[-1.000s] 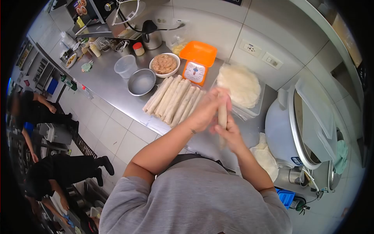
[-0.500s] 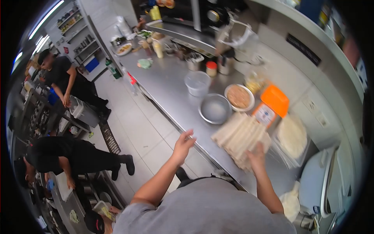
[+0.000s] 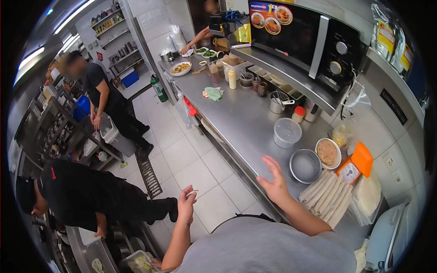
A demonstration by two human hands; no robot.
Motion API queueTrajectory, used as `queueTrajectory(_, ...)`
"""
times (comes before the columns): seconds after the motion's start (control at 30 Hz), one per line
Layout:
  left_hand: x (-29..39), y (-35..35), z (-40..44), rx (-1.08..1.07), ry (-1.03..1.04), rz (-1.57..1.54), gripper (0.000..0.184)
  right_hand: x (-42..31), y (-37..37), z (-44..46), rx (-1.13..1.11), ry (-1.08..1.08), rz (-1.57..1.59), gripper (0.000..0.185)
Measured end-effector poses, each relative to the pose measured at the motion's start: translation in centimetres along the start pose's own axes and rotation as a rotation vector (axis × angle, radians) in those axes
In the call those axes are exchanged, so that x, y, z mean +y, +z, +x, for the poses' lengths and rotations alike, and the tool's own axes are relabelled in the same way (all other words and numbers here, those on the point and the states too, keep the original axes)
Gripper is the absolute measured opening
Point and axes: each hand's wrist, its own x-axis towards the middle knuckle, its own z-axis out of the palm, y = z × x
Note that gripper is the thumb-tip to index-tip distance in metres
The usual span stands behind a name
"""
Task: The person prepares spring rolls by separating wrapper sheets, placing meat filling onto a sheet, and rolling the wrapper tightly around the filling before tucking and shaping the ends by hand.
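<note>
My left hand (image 3: 185, 205) is raised over the floor, its fingers closed on a small thin pale piece (image 3: 195, 191) whose kind I cannot make out. Open and holding nothing, my right hand (image 3: 274, 183) hovers by the counter's front edge with fingers stretched out. To its right lies a stack of long pale rolls in thin wrappers (image 3: 325, 196). Behind them stand a metal bowl (image 3: 305, 166), a bowl of minced filling (image 3: 327, 153) and an orange-lidded scale (image 3: 349, 172). A bag of round pale wrappers (image 3: 367, 193) sits beside the rolls.
On the steel counter (image 3: 246, 118) are a clear plastic tub (image 3: 287, 133), a red-lidded jar (image 3: 298, 114) and a green cloth (image 3: 213, 93). A microwave (image 3: 305, 41) sits on a shelf above. Two co-workers in black (image 3: 102, 95) (image 3: 86, 191) stand left; another person's arm reaches in at the back.
My view has swung leftward and up, bringing the microwave into sight. My right hand has left the rolls and moved to the counter's front edge. My left hand has lowered.
</note>
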Motion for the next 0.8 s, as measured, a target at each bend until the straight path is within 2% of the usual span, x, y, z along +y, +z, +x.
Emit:
queueTrajectory(0.1, -3.6, -2.3, 1.2, 0.05, -0.081, -0.046, 0.045, 0.0, 1.1, 1.4, -0.078, 0.003, 0.037, 0.056)
queueTrajectory(0.2, -5.3, -1.4, 1.6, 0.032, -0.214, -0.067, 0.043, 1.1, 0.3, 0.9, -0.078, 0.148, 0.06, 0.052)
queueTrajectory(0.33, -3.9, 3.4, 1.7, -0.166, -0.16, -0.07, 0.044, 3.6, -2.6, -1.3, -0.04, 0.254, 0.08, 0.053)
queueTrajectory(0.4, -2.5, 5.9, 2.4, -0.229, -0.126, -0.039, 0.043, 3.9, -4.7, -1.6, 0.024, 0.33, 0.146, 0.052)
queueTrajectory(0.6, 1.4, 13.9, 3.0, -0.45, -0.004, 0.098, 0.039, 3.3, -12.4, -6.9, 0.261, 0.264, 0.097, 0.048)
queueTrajectory(0.7, 2.3, 18.6, 1.3, -0.542, 0.012, 0.125, 0.038, 3.3, -18.5, -11.8, 0.393, 0.317, 0.051, 0.046)
queueTrajectory(0.8, 1.9, 24.4, -1.8, -0.634, -0.011, 0.167, 0.036, 3.6, -25.0, -17.4, 0.648, 0.395, -0.012, 0.042)
